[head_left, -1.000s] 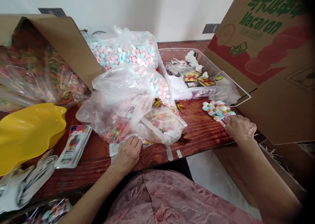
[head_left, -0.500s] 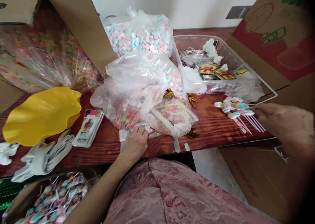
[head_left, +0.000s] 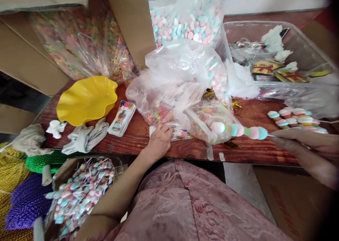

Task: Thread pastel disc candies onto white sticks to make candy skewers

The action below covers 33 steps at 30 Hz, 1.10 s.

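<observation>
My right hand (head_left: 304,147) is closed on the stick of a marshmallow skewer (head_left: 239,130) with white, blue, pink and green pieces, held level above the wooden table's front edge (head_left: 190,152). Just behind it, more finished skewers (head_left: 295,116) lie on the table. My left hand (head_left: 159,142) rests with curled fingers on a small clear sleeve with printed cards (head_left: 174,131), at the foot of a crumpled clear bag of candy (head_left: 182,92).
A yellow wavy bowl (head_left: 86,99), a pack of printed sleeves (head_left: 122,117) and white cloths (head_left: 84,138) lie left. A bag of pastel marshmallows (head_left: 185,18) and a clear bin (head_left: 307,50) stand behind. A box of wrapped skewers (head_left: 79,195) sits below left.
My right hand picked one skewer off the pile at the right and carried it left over the table edge. The left hand stayed on the sleeve. The view tilted down and left.
</observation>
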Each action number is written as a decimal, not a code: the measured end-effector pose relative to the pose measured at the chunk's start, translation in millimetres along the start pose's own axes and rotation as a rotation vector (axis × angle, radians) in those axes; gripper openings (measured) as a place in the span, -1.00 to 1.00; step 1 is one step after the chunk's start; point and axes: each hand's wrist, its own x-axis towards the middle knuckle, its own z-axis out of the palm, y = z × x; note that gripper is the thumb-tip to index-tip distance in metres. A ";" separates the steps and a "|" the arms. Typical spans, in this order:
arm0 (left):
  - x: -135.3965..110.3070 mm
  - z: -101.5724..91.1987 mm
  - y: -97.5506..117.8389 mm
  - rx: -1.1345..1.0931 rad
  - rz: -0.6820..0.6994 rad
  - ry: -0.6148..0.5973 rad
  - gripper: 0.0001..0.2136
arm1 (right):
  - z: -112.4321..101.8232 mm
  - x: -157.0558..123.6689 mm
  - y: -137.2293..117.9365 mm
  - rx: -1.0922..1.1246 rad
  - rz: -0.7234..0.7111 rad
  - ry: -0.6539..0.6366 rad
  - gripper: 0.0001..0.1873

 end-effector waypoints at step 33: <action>32.3 -22.4 -42.6 -0.387 0.066 -0.245 -0.81 | 114.6 -79.8 -10.0 0.044 -0.394 0.038 -0.79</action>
